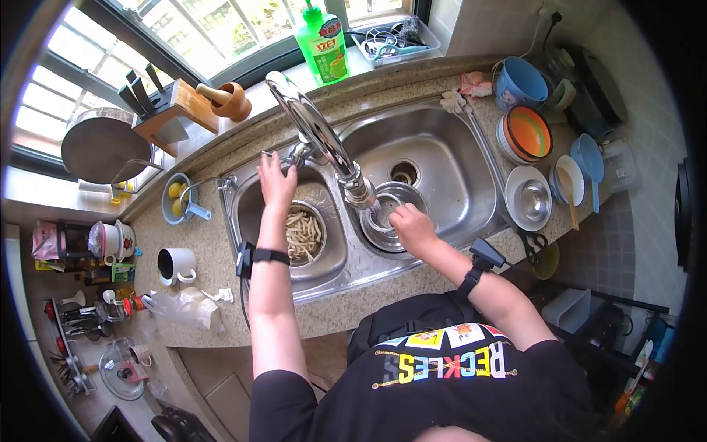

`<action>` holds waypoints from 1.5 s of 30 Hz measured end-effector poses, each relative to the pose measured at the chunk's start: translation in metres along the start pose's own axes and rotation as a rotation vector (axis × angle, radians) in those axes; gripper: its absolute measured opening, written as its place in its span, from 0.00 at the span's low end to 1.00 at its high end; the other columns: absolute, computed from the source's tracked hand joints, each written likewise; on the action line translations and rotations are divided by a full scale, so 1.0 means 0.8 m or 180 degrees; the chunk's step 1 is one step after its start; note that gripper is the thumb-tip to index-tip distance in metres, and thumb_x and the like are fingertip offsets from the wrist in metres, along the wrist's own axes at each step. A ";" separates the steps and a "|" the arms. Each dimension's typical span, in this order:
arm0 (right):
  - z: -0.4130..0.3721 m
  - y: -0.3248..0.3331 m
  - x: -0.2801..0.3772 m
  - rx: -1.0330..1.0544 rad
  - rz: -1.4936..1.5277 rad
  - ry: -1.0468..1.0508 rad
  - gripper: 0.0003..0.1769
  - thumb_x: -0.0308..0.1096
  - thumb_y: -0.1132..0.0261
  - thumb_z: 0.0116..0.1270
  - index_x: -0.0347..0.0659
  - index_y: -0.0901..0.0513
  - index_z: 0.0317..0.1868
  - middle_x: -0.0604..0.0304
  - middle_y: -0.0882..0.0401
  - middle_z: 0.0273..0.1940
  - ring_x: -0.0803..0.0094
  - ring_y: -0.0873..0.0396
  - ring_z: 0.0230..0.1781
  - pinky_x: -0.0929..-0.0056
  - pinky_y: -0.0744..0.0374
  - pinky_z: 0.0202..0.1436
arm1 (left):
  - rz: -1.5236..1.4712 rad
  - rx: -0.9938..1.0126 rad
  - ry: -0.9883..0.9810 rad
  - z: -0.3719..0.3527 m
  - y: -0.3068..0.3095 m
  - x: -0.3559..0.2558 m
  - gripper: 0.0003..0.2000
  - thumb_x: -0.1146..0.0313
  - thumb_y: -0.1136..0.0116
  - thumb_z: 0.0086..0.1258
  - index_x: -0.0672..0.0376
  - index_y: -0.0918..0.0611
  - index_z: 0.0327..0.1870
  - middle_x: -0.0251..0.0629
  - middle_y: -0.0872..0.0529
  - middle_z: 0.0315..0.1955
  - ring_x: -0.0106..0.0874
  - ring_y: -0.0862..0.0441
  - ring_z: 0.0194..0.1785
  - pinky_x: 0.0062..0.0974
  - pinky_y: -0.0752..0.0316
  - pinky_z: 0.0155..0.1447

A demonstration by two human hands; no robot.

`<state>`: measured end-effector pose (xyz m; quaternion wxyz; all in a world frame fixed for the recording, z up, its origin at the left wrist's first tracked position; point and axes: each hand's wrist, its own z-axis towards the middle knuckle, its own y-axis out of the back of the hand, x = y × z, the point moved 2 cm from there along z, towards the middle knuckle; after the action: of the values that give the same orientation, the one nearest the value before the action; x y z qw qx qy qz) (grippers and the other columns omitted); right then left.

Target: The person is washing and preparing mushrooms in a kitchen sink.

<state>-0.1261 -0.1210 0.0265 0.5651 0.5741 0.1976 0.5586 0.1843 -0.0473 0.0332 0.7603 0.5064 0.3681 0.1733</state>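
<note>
My left hand (277, 184) reaches over the left sink basin, its fingers stretched out at the tap lever (267, 154). Below it, a round metal bowl (322, 219) holds pale, knobbly pieces that look like chicken feet (303, 234). My right hand (413, 227) is closed at the rim of a small metal bowl (384, 214), which sits within a larger metal basin (420, 200) in the right sink. The curved chrome tap (313, 121) has its spout (359, 193) over the small bowl's left side. My right fingertips are partly hidden.
Stacked bowls (527, 132), a metal bowl in a white one (518, 184) and a blue ladle (587, 158) stand right of the sink. On the left are a blue colander (177, 197), a mug (177, 265) and plastic bags (184, 308). Green detergent (324, 51) and a knife block (177, 110) line the sill.
</note>
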 end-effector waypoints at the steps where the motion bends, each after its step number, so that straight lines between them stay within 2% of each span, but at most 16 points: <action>1: -0.001 -0.004 -0.002 -0.0023 0.0058 -0.0053 0.04 0.23 0.42 0.48 0.41 0.27 0.25 0.58 0.27 0.30 0.60 0.27 0.38 0.65 0.24 0.38 | -0.0701 -0.0077 -0.0071 -0.011 0.013 -0.018 0.23 0.63 0.45 0.63 0.60 0.28 0.59 0.50 0.31 0.60 0.45 0.38 0.65 0.36 0.41 0.67; 3: 0.004 -0.011 -0.010 -0.0060 0.0108 -0.0097 0.04 0.23 0.42 0.47 0.41 0.26 0.25 0.58 0.27 0.30 0.60 0.27 0.37 0.64 0.25 0.39 | -0.3091 0.0695 -0.0006 -0.047 0.037 -0.063 0.25 0.56 0.51 0.69 0.66 0.30 0.60 0.48 0.30 0.60 0.38 0.35 0.64 0.33 0.45 0.68; 6: 0.009 -0.019 -0.023 -0.0028 0.0389 -0.0431 0.03 0.25 0.39 0.48 0.41 0.24 0.25 0.56 0.25 0.29 0.58 0.25 0.36 0.64 0.25 0.39 | -0.4263 0.1489 0.0270 -0.110 0.076 -0.135 0.27 0.51 0.59 0.73 0.64 0.34 0.63 0.41 0.31 0.61 0.30 0.33 0.62 0.27 0.42 0.65; 10: 0.013 -0.055 -0.062 0.0475 0.1714 -0.1611 0.07 0.33 0.33 0.54 0.40 0.21 0.28 0.57 0.22 0.27 0.60 0.22 0.28 0.68 0.26 0.34 | -0.3730 0.1106 -0.0404 -0.125 0.078 -0.169 0.24 0.52 0.60 0.74 0.64 0.29 0.59 0.40 0.23 0.52 0.27 0.27 0.54 0.24 0.35 0.58; 12: 0.006 -0.078 -0.081 0.0526 0.3055 -0.2758 0.05 0.36 0.35 0.59 0.45 0.21 0.30 0.64 0.24 0.25 0.71 0.26 0.24 0.71 0.28 0.28 | -0.3357 0.1023 -0.0588 -0.125 0.072 -0.176 0.24 0.52 0.62 0.74 0.64 0.28 0.58 0.41 0.22 0.52 0.27 0.27 0.54 0.25 0.35 0.58; 14: 0.006 -0.085 -0.096 0.0880 0.3398 -0.3039 0.07 0.41 0.40 0.65 0.48 0.22 0.33 0.70 0.30 0.23 0.77 0.34 0.20 0.76 0.33 0.22 | -0.3213 0.0394 -0.0695 -0.124 0.060 -0.181 0.23 0.50 0.59 0.73 0.63 0.25 0.52 0.38 0.17 0.34 0.25 0.21 0.40 0.24 0.28 0.46; 17: 0.003 -0.086 -0.096 0.1241 0.4695 -0.4605 0.12 0.47 0.49 0.70 0.50 0.27 0.34 0.71 0.34 0.23 0.83 0.45 0.17 0.86 0.41 0.18 | -0.3263 0.0449 -0.0647 -0.125 0.054 -0.186 0.23 0.50 0.59 0.73 0.64 0.25 0.51 0.40 0.17 0.34 0.27 0.20 0.39 0.25 0.28 0.44; 21: 0.009 -0.108 -0.111 0.1953 0.4790 -0.4830 0.18 0.50 0.57 0.72 0.52 0.32 0.28 0.71 0.39 0.19 0.82 0.43 0.14 0.84 0.44 0.15 | -0.3389 0.0343 -0.0618 -0.125 0.045 -0.187 0.23 0.50 0.61 0.73 0.63 0.25 0.50 0.38 0.17 0.31 0.28 0.19 0.37 0.25 0.27 0.43; 26: 0.022 -0.116 -0.109 0.1813 0.4965 -0.5096 0.16 0.47 0.56 0.71 0.52 0.32 0.27 0.72 0.40 0.18 0.83 0.43 0.13 0.86 0.45 0.14 | -0.3422 0.0348 -0.0609 -0.125 0.042 -0.183 0.24 0.48 0.62 0.73 0.63 0.25 0.50 0.37 0.17 0.29 0.28 0.19 0.37 0.25 0.27 0.43; 28: 0.025 -0.113 -0.109 0.1736 0.4870 -0.5239 0.15 0.46 0.55 0.70 0.52 0.32 0.26 0.72 0.40 0.17 0.83 0.44 0.13 0.86 0.45 0.13 | -0.3422 0.0786 -0.0488 -0.126 0.049 -0.183 0.22 0.54 0.59 0.74 0.66 0.27 0.53 0.43 0.22 0.48 0.26 0.24 0.49 0.25 0.32 0.56; 32: 0.014 -0.113 -0.111 0.1663 0.4770 -0.5318 0.15 0.45 0.53 0.69 0.52 0.32 0.24 0.72 0.41 0.15 0.84 0.46 0.11 0.86 0.47 0.12 | -0.3823 0.0942 -0.0512 -0.131 0.036 -0.174 0.21 0.61 0.48 0.70 0.65 0.31 0.57 0.44 0.24 0.52 0.27 0.24 0.50 0.24 0.31 0.55; 35: 0.005 -0.117 -0.116 0.1566 0.4860 -0.5288 0.16 0.45 0.53 0.68 0.52 0.32 0.23 0.71 0.41 0.15 0.84 0.46 0.11 0.87 0.47 0.12 | -0.3297 0.0808 -0.0714 -0.137 0.037 -0.176 0.32 0.74 0.37 0.58 0.63 0.37 0.63 0.40 0.26 0.53 0.25 0.25 0.44 0.23 0.31 0.52; 38: 0.010 -0.109 -0.114 0.1429 0.4824 -0.5144 0.16 0.45 0.53 0.69 0.52 0.31 0.23 0.71 0.40 0.14 0.84 0.45 0.11 0.87 0.47 0.12 | -0.2941 -0.0118 -0.0640 -0.145 0.034 -0.193 0.22 0.72 0.35 0.55 0.64 0.27 0.51 0.39 0.22 0.41 0.32 0.24 0.45 0.27 0.31 0.52; 42: 0.018 -0.089 -0.093 0.1168 0.4937 -0.4857 0.16 0.44 0.54 0.69 0.51 0.29 0.24 0.72 0.38 0.15 0.84 0.42 0.11 0.88 0.42 0.11 | -0.3031 0.0758 -0.0247 -0.174 -0.061 -0.177 0.24 0.67 0.34 0.56 0.64 0.26 0.52 0.45 0.24 0.49 0.36 0.26 0.52 0.31 0.35 0.58; 43: 0.020 -0.099 -0.089 0.0974 0.4896 -0.4569 0.17 0.44 0.54 0.69 0.52 0.29 0.23 0.72 0.37 0.15 0.84 0.43 0.11 0.86 0.45 0.11 | -0.1874 0.0468 -0.0939 -0.176 -0.074 -0.179 0.26 0.65 0.33 0.54 0.65 0.26 0.53 0.47 0.25 0.50 0.37 0.27 0.54 0.33 0.36 0.60; 45: 0.015 -0.096 -0.087 0.0828 0.4930 -0.4499 0.16 0.45 0.54 0.69 0.52 0.29 0.24 0.72 0.38 0.15 0.83 0.44 0.10 0.85 0.47 0.11 | -0.2171 0.0598 -0.0540 -0.176 -0.092 -0.175 0.29 0.66 0.33 0.55 0.65 0.30 0.57 0.46 0.24 0.49 0.34 0.26 0.51 0.29 0.34 0.57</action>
<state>-0.1052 -0.1641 -0.0661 -0.0250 0.7944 -0.5384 0.2799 -0.0210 -0.0770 -0.0096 0.7523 0.4347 0.4659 -0.1675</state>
